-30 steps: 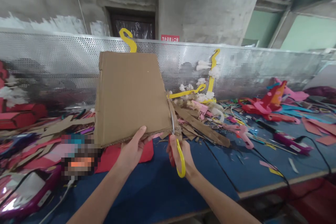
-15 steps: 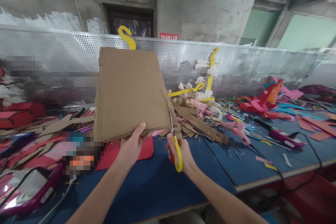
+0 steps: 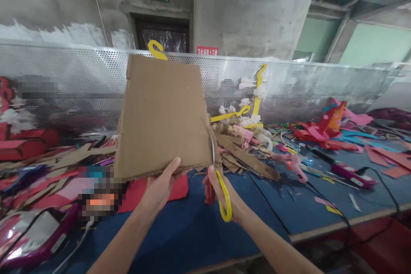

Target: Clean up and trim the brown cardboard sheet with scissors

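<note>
My left hand (image 3: 163, 180) grips the lower edge of a brown cardboard piece (image 3: 165, 115), thumb on its front face, fingers behind. The cardboard is held up above the table, facing me. My right hand (image 3: 224, 190) holds scissors (image 3: 226, 201) with yellow and red handles. Their blades point upward at the cardboard's lower right edge, beside a narrow strip of cardboard. Under my left hand, red material (image 3: 178, 188) lies on the blue table (image 3: 192, 231).
Cardboard scraps (image 3: 250, 158), a pink glue gun (image 3: 295, 167) and a purple tool (image 3: 351, 175) with a cable lie at the right. Another purple device (image 3: 35, 231) sits at the lower left. A perforated metal screen (image 3: 298, 94) stands behind.
The scissors' handles have spread apart and my right hand has shifted slightly right and down. The cardboard has moved a little to the right in view. The camera view has tilted slightly.
</note>
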The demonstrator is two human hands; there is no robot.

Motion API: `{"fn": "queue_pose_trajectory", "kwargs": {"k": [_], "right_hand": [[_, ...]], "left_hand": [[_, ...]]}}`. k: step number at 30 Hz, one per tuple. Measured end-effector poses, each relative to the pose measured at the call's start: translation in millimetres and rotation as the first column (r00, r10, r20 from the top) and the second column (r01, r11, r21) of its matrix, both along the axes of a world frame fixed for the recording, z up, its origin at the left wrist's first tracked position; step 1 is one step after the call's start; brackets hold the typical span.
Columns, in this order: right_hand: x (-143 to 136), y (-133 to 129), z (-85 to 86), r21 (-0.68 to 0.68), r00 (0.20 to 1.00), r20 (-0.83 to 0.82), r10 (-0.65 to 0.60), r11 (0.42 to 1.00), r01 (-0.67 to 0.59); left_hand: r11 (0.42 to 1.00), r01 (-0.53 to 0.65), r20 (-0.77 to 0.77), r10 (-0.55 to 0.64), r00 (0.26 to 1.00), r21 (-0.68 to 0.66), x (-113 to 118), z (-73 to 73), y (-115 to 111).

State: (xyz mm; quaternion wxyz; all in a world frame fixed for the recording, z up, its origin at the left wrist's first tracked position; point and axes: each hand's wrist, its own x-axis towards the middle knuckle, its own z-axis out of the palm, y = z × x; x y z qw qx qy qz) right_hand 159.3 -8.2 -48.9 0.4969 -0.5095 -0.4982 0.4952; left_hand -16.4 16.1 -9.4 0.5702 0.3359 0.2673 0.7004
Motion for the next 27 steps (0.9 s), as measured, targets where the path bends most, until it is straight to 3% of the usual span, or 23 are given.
{"fn": "queue_pose_trajectory", "kwargs": {"k": [4, 8, 19, 27], "right_hand": [[-6, 3, -11.2, 0.127, 0.992, 0.046, -0.115, 0.986, 0.109], [-14, 9, -18.0, 0.096, 0.981, -0.032, -0.191, 0.976, 0.193], [-14, 17, -24.6, 0.197, 0.981, -0.038, -0.191, 0.961, 0.194], [-20, 10, -19.0, 0.18, 0.982, -0.125, -0.139, 0.97, 0.161]], "left_hand": [[1.0, 0.007, 0.011, -0.008, 1.0, 0.012, 2, -0.4, -2], [1.0, -0.002, 0.019, 0.002, 1.0, -0.003, 6, 0.8, -2], [0.999, 0.004, 0.055, -0.002, 0.998, -0.039, 7, -2.1, 4], [0.992, 0.058, 0.11, -0.046, 0.993, -0.11, 5, -1.8, 7]]}}
